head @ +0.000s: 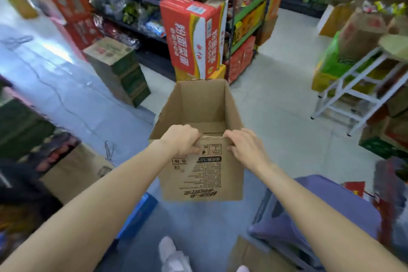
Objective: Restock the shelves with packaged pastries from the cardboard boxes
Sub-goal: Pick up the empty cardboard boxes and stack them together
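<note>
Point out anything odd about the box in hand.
The cardboard box, held at its near rim by the left hand and right hand, appears empty inside, and its printed text reads upside down.

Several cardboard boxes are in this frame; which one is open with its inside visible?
The plain brown box gripped at its near rim by the left hand and right hand. No goods show inside; the red-and-white box behind stands upright.

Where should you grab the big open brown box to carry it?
Best by the top rim of the near wall, as now: the left hand and right hand curl over that edge of the cardboard box from the person's side. It is open on top and looks empty, so the rim gives the fingers something to hook. If it were full, holding underneath would likely be safer.
</note>
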`<action>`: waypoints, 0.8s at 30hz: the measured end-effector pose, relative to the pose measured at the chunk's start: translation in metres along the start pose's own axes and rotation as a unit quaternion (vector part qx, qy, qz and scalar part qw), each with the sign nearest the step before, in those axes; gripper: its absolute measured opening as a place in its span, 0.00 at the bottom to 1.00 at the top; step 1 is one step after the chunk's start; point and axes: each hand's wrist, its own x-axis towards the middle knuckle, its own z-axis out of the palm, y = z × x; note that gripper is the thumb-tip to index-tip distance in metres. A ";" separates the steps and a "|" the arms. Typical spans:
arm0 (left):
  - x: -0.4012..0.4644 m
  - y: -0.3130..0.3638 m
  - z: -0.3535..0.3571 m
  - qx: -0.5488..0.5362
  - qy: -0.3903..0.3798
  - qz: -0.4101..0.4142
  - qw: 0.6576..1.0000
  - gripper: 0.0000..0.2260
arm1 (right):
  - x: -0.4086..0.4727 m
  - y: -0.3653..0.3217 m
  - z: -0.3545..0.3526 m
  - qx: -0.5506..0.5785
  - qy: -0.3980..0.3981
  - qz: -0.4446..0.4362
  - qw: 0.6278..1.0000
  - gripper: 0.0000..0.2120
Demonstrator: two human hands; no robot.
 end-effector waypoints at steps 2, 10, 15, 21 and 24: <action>-0.019 -0.046 0.010 0.004 0.006 -0.007 1.000 0.15 | 0.032 -0.038 0.016 -0.005 0.007 -0.035 0.999 0.09; -0.083 -0.176 0.053 -0.082 -0.030 -0.116 0.989 0.07 | 0.125 -0.184 0.065 -0.036 -0.028 -0.147 0.988 0.05; -0.108 -0.228 0.108 -0.156 -0.044 -0.206 0.965 0.10 | 0.164 -0.248 0.117 -0.017 -0.082 -0.230 0.970 0.10; -0.115 -0.275 0.177 -0.201 -0.049 -0.262 0.943 0.06 | 0.196 -0.295 0.194 -0.076 -0.107 -0.301 0.944 0.14; -0.108 -0.291 0.214 -0.213 -0.056 -0.272 0.937 0.05 | 0.205 -0.305 0.230 -0.100 -0.127 -0.305 0.939 0.12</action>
